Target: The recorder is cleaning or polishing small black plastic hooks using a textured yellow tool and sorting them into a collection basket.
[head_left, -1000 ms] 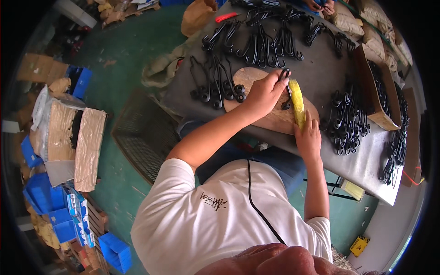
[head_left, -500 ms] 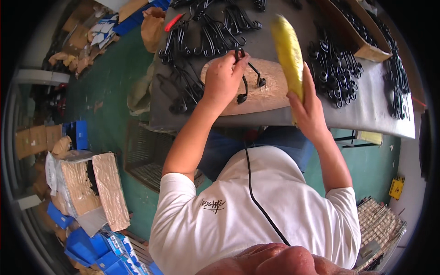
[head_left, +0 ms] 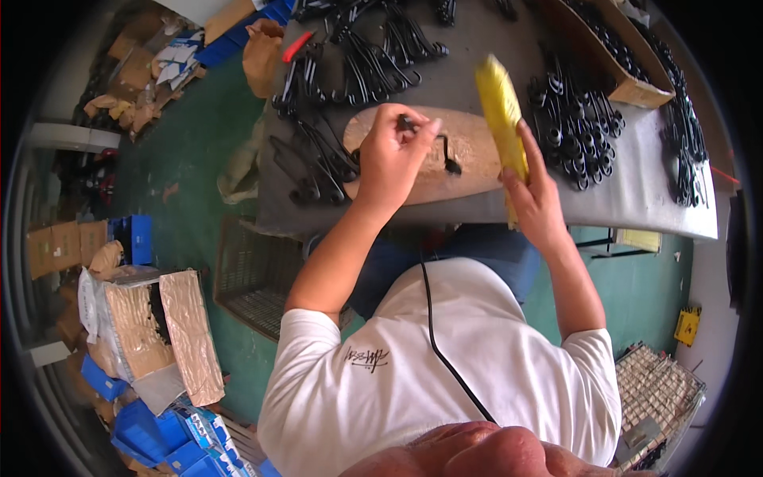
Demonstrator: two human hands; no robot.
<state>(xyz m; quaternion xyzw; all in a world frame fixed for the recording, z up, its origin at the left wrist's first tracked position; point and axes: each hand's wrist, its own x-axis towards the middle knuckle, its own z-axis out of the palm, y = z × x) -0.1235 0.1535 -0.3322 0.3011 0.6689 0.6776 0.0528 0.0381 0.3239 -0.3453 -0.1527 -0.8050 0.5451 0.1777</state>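
Note:
My left hand (head_left: 388,163) is closed over the oval brown board (head_left: 469,187), gripping a black bent rod (head_left: 405,122) whose dark end pokes out between thumb and fingers. Most of that rod is hidden by the hand. Just right of the fingertips another slim black bent rod (head_left: 447,155) with a knobbed end shows over the board; whether it is held too, I cannot make out. In my right hand (head_left: 536,195) is a long yellow-wrapped bar (head_left: 501,99), tilted upright above the board's right end. What lies under its wrapping does not show.
Bunches of black hooked rods lie left (head_left: 318,171), at the back (head_left: 369,67) and right (head_left: 580,131) on the grey table (head_left: 636,191). A red-handled tool (head_left: 296,46) rests back left. A cardboard box (head_left: 648,94) of black parts stands back right. Below left is a plastic crate (head_left: 242,266).
My left hand has turned and come slightly nearer, so one of the two dangling black rods is now mostly hidden. The yellow bar has dropped a little toward me.

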